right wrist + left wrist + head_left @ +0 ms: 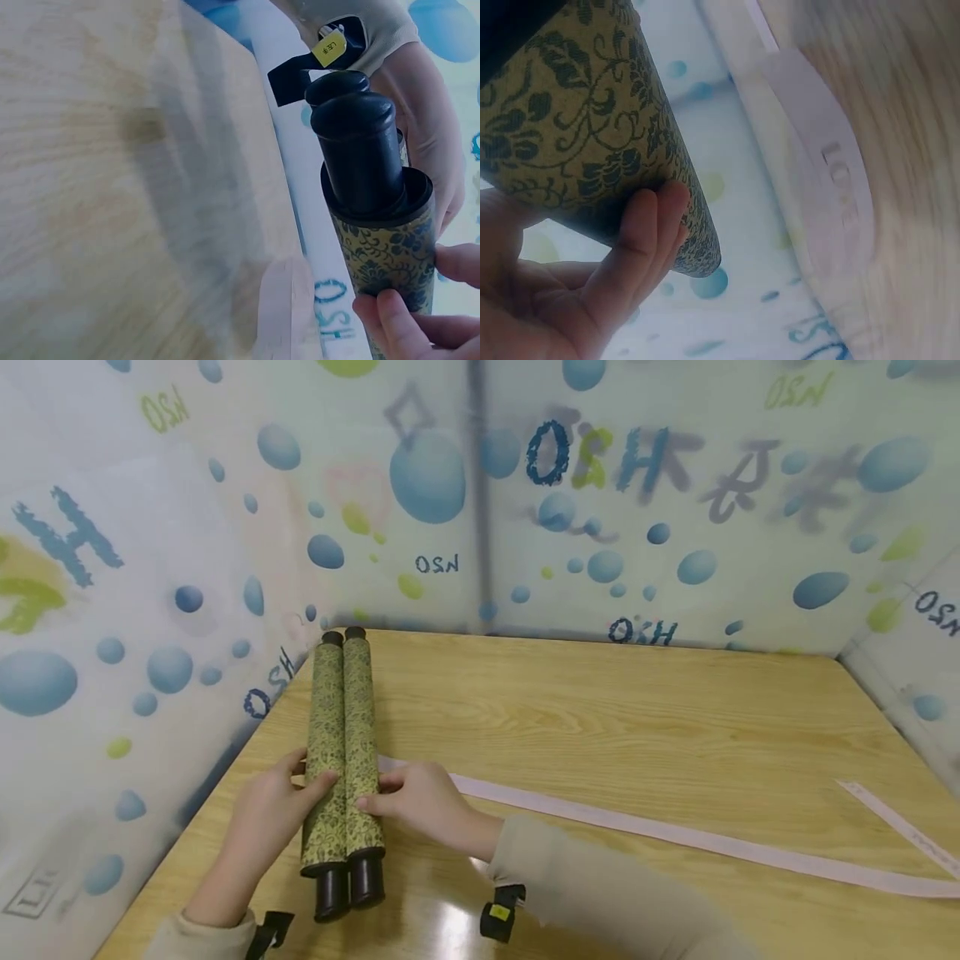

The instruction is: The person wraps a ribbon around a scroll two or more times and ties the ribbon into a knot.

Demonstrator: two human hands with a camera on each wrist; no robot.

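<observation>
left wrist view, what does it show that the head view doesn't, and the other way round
Only the left wrist view: readable LOVE lettering on the ribbon.
Only the head view: the right hand, and two rolls side by side; the left wrist view plainly shows just one roll.
Both: the left hand holding a roll, the ribbon, the table and the printed wall.
</observation>
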